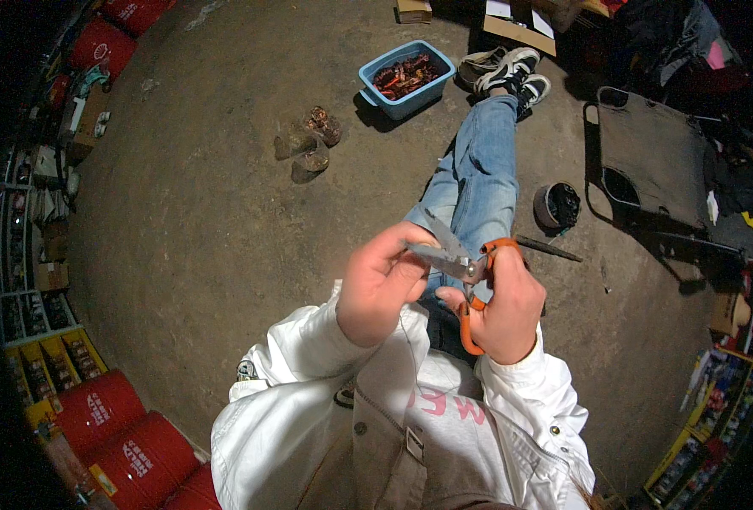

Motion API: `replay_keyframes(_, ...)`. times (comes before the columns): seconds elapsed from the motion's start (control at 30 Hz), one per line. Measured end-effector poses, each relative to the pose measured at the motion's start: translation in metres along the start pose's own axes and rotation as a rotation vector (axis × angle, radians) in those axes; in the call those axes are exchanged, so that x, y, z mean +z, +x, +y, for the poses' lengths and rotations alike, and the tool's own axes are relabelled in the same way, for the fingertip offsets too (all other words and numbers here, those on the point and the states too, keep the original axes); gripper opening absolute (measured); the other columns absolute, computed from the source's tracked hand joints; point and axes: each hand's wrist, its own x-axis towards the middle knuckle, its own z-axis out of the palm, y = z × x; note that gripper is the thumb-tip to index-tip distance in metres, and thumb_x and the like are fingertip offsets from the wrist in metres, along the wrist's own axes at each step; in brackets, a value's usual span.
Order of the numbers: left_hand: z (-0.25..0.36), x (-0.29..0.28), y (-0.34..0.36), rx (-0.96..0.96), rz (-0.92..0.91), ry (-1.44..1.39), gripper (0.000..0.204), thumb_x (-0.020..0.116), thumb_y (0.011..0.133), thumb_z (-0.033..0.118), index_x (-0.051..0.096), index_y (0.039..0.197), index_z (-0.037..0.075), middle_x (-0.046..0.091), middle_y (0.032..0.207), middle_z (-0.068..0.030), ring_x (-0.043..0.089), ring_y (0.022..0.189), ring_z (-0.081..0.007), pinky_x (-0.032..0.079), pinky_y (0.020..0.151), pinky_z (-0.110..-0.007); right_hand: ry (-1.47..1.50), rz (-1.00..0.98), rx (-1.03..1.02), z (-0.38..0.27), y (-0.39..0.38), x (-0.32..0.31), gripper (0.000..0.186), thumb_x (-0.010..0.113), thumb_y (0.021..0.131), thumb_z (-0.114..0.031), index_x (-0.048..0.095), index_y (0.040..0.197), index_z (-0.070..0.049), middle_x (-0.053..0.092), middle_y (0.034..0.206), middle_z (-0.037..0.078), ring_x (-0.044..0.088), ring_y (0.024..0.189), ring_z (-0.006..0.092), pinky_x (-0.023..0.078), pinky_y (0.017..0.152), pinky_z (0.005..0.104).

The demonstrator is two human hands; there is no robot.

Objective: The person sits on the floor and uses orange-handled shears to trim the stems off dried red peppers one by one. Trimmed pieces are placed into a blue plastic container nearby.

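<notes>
My right hand (506,310) grips the orange-handled shears (470,271), whose two metal blades are spread apart above my lap. The fingers of my left hand (381,280) are closed on one blade near its end, with the other blade angled up beside it. My outstretched jeans-clad legs (474,153) lie beneath and beyond both hands. A dark thin rod (555,248), possibly a file, rests on the floor to the right of my right hand.
A blue tub (376,97) holds dark scrap. Several rough lumps (324,127) lie left of it. A small bucket (546,206) and folded frame seat (644,161) stand right. Red drums (104,408), shelving (15,246) and cardboard boxes (512,36) line the edges.
</notes>
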Motion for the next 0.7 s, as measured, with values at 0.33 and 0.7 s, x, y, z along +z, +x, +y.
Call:
replay_keyframes(0.33, 0.002, -0.001, 0.002, -0.024, -0.064, -0.201, 0.012, 0.041, 0.094, 0.002, 0.051, 0.102, 0.001, 0.044, 0.075, 0.0047, 0.030, 0.058, 0.0000, 0.024, 0.051, -0.017, 0.126, -0.102, 0.023, -0.005, 0.004, -0.004, 0.061, 0.085, 0.056, -0.040, 0.054, 0.091, -0.001, 0.058, 0.079, 0.013, 0.060, 0.066, 0.0327, 0.048, 0.056, 0.0389)
replay_keyframes(0.7, -0.004, 0.004, 0.005, 0.006, 0.043, -0.066, 0.007, 0.046, 0.093, 0.003, 0.050, 0.095, -0.002, 0.044, 0.068, 0.0015, 0.030, 0.050, -0.0024, 0.021, 0.044, -0.019, 0.052, -0.073, -0.024, -0.006, 0.009, -0.005, 0.071, 0.084, 0.054, -0.043, 0.050, 0.098, 0.002, 0.052, 0.090, 0.016, 0.057, 0.077, 0.0357, 0.047, 0.061, 0.0406)
